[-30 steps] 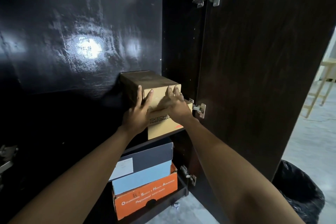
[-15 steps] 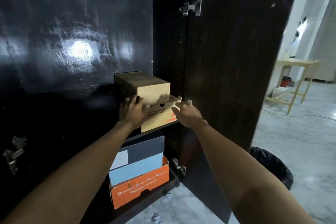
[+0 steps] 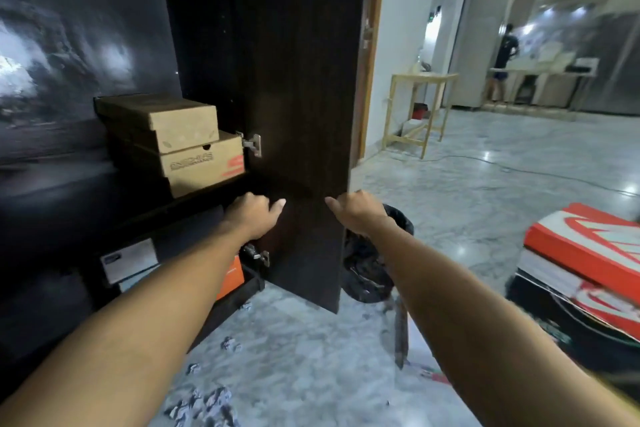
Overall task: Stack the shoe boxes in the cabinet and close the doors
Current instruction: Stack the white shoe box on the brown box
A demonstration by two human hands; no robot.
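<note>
Two brown cardboard shoe boxes sit stacked on the upper shelf of the dark cabinet: a smaller top box on a wider bottom box. Below the shelf more boxes show, partly hidden by my left arm: a dark one with a white label and an orange one. The right cabinet door stands open. My left hand and my right hand hover in front of the door's lower part, below the shelf, fingers loosely curled, holding nothing.
A black bin stands behind the open door. Red and white shoe boxes are piled at the right. Crumpled paper scraps litter the marble floor. A wooden table and a distant person are at the back.
Both hands have left the brown boxes and dropped below the shelf, away from the cabinet. The view has swung right, bringing the room and the red boxes into sight.
</note>
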